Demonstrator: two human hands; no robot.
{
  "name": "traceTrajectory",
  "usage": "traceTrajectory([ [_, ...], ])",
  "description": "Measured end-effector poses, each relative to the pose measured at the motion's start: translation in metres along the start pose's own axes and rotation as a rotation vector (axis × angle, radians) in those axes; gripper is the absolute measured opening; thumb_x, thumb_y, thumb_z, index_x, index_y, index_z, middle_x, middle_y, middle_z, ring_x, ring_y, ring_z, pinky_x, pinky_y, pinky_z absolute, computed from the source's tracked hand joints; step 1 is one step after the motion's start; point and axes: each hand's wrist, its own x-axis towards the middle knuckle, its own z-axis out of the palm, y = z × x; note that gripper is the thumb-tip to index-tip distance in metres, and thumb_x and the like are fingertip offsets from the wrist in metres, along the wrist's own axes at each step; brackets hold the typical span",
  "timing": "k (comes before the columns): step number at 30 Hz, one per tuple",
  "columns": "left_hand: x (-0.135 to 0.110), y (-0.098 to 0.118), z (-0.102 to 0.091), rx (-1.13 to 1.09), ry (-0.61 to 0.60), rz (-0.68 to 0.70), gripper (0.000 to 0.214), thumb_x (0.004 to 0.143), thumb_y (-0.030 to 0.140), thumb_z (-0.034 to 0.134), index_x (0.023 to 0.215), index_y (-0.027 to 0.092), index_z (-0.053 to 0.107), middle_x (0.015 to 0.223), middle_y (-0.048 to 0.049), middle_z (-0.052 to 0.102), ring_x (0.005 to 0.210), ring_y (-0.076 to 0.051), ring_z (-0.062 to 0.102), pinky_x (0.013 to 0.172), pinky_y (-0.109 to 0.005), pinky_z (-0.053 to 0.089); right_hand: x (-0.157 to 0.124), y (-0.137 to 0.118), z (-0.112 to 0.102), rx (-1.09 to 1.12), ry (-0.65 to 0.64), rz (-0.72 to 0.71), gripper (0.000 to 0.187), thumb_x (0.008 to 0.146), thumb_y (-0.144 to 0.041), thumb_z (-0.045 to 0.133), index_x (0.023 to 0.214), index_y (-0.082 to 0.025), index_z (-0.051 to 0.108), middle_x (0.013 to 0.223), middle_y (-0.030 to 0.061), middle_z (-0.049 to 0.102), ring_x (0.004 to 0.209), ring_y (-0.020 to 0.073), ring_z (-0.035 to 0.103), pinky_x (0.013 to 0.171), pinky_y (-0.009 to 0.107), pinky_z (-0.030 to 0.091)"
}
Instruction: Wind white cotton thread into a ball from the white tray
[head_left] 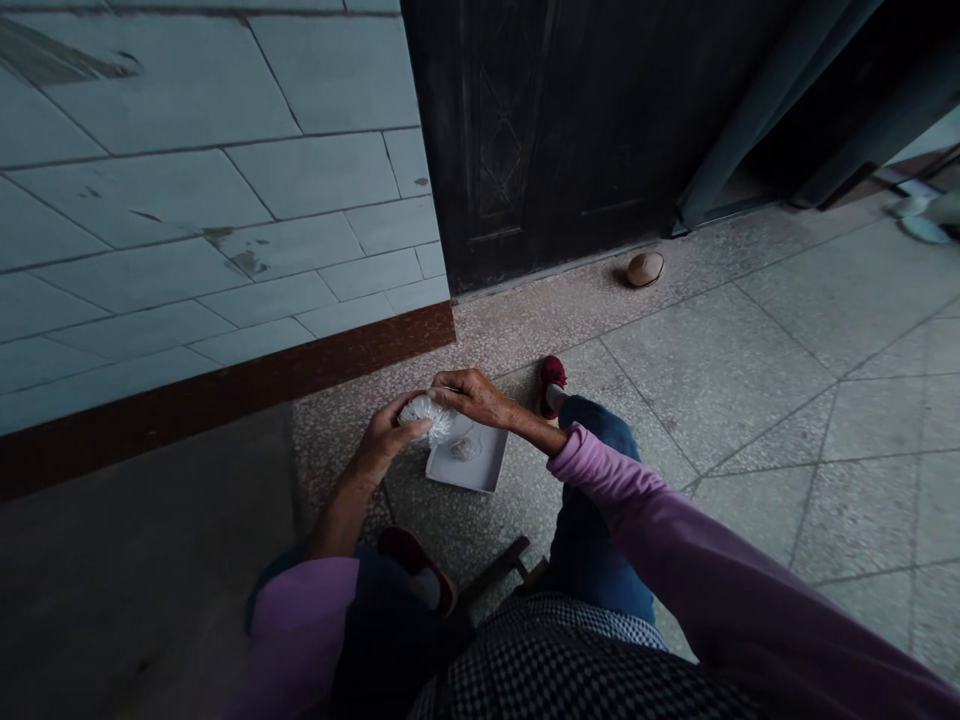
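Checked apron [555,670]; hands [386,440] [469,395] half-hide white bristles [424,415].

The white bristly ball [426,418] fills the gap between my left hand [382,440] and my right hand [472,395]. Left, a narrow strip of floor [330,445] gives room only as far as the brown skirting [225,392] under the wall [210,200]. Ahead, past my red slipper [553,385], there's room up to the dark door [540,140], with a brown lump [645,268] at its foot. Rightward, my knee [592,430] stands in the way.
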Motion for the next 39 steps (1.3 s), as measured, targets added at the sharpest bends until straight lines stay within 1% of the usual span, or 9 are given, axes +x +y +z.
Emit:
traceTrajectory([
  [5,-0.002,0.003,-0.001,0.024,0.027,0.002,0.075,0.06,0.054,0.112,0.124,0.019,0.096,0.116,-0.0144,0.094,0.114,-0.042,0.085,0.096,-0.044,0.068,0.0,0.001,0.002,0.014,-0.017,-0.002,0.041,0.129,-0.022,0.076,0.089,-0.022,0.065,0.088,0.0005,0.063,0.089,0.0194,0.06,0.087,0.031,0.047],
  [10,-0.002,0.002,-0.001,0.021,0.004,-0.022,0.078,0.061,0.059,0.112,0.126,0.018,0.096,0.117,-0.0143,0.095,0.113,-0.042,0.086,0.099,-0.044,0.067,-0.001,0.004,0.002,0.044,-0.016,-0.015,0.04,0.129,-0.022,0.075,0.089,-0.022,0.066,0.09,0.0009,0.064,0.089,0.0196,0.06,0.087,0.032,0.047],
  [15,0.002,-0.005,0.001,-0.007,-0.019,-0.067,0.079,0.061,0.064,0.108,0.126,0.019,0.094,0.113,-0.0116,0.094,0.112,-0.041,0.085,0.099,-0.044,0.063,0.002,0.008,0.002,0.089,0.004,-0.027,0.042,0.126,-0.034,0.08,0.088,-0.022,0.066,0.086,0.0011,0.063,0.085,0.0217,0.059,0.083,0.033,0.047],
  [20,0.001,-0.004,0.002,-0.053,-0.032,-0.081,0.072,0.06,0.054,0.108,0.122,0.02,0.097,0.113,-0.0108,0.095,0.107,-0.037,0.085,0.098,-0.041,0.062,0.001,0.012,0.004,0.095,0.001,-0.038,0.048,0.127,-0.045,0.084,0.088,-0.023,0.067,0.086,0.0017,0.063,0.085,0.0215,0.057,0.083,0.034,0.047],
  [28,-0.004,-0.002,0.002,-0.157,-0.046,-0.103,0.068,0.059,0.05,0.112,0.118,0.02,0.098,0.113,-0.0128,0.096,0.119,-0.044,0.09,0.099,-0.043,0.071,0.01,0.015,0.007,0.187,0.061,-0.022,0.06,0.124,-0.058,0.093,0.084,-0.021,0.068,0.084,0.0013,0.064,0.086,0.0205,0.059,0.084,0.032,0.049],
  [31,-0.008,-0.005,-0.001,-0.209,-0.054,-0.14,0.075,0.062,0.05,0.113,0.13,0.022,0.098,0.124,-0.015,0.097,0.126,-0.048,0.091,0.1,-0.045,0.076,0.004,0.021,0.018,0.285,0.122,0.041,0.058,0.126,-0.059,0.091,0.087,-0.021,0.072,0.084,0.0014,0.067,0.087,0.0206,0.061,0.082,0.031,0.052],
  [33,-0.011,-0.007,-0.002,-0.256,-0.077,-0.164,0.082,0.061,0.047,0.112,0.138,0.023,0.098,0.128,-0.0158,0.097,0.134,-0.052,0.09,0.108,-0.052,0.079,-0.004,0.028,0.03,0.281,0.179,0.077,0.063,0.128,-0.064,0.087,0.084,-0.023,0.068,0.081,0.0006,0.064,0.084,0.0205,0.06,0.077,0.03,0.052],
  [36,-0.019,-0.007,-0.001,-0.27,-0.048,-0.207,0.088,0.052,0.039,0.111,0.137,0.024,0.098,0.122,-0.0146,0.098,0.133,-0.055,0.091,0.112,-0.059,0.081,-0.02,0.037,0.053,0.243,0.265,0.153,0.074,0.132,-0.066,0.078,0.075,-0.026,0.054,0.072,-0.0024,0.05,0.076,0.0191,0.05,0.07,0.029,0.045],
  [39,-0.028,-0.004,-0.002,-0.216,-0.015,-0.195,0.082,0.05,0.037,0.111,0.13,0.025,0.097,0.113,-0.0116,0.097,0.127,-0.053,0.092,0.109,-0.059,0.082,-0.03,0.039,0.074,0.21,0.264,0.191,0.075,0.133,-0.057,0.076,0.071,-0.025,0.049,0.07,-0.0026,0.049,0.074,0.0188,0.049,0.07,0.029,0.043],
])
